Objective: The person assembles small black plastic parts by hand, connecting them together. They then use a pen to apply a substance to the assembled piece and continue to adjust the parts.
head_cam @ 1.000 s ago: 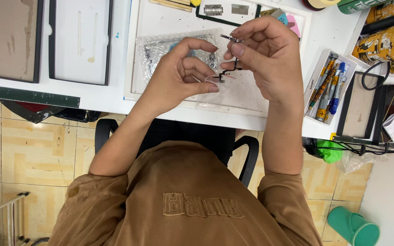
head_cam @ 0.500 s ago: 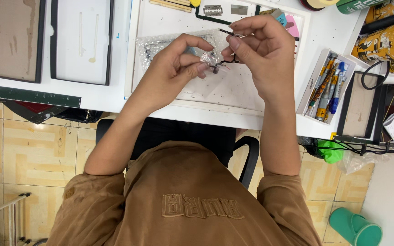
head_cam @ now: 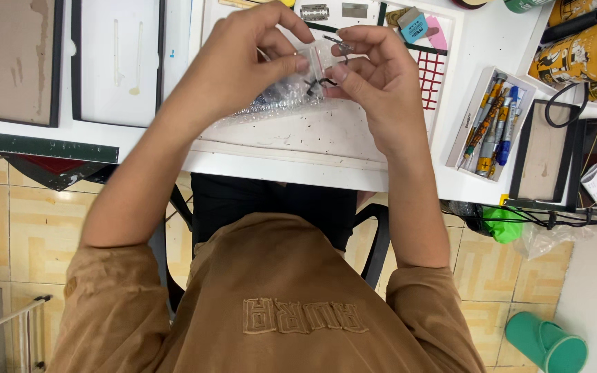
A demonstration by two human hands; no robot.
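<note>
At the bottom of the frame sit the person's brown shirt [head_cam: 271,304] and, behind it, a dark chair [head_cam: 374,238] over a tiled floor [head_cam: 29,228]; a green cup [head_cam: 546,343] lies at the lower right. Both forearms rise to the upper centre, where the hands meet just above the white bench [head_cam: 298,166]. The left hand [head_cam: 243,59] is closed in a pinch, thumb and fingers gripping a small clear plastic bag [head_cam: 291,76] by its upper edge. The right hand [head_cam: 374,76] is likewise closed, fingertips pinching a small dark metal clip [head_cam: 316,84] at the bag's right edge; whether the clip is already seated on the plastic cannot be determined. A judgement for good execution: keep the bag edge taut and flat in the left hand, hold the clip by its ends only, and work close over the bench so a dropped part lands on the white work mat [head_cam: 312,135]. Further back, at the upper right, a tray of pens [head_cam: 492,124] and yellow cans [head_cam: 582,52] stand well apart from the hands; framed panels [head_cam: 115,62] lie at the upper left.
</note>
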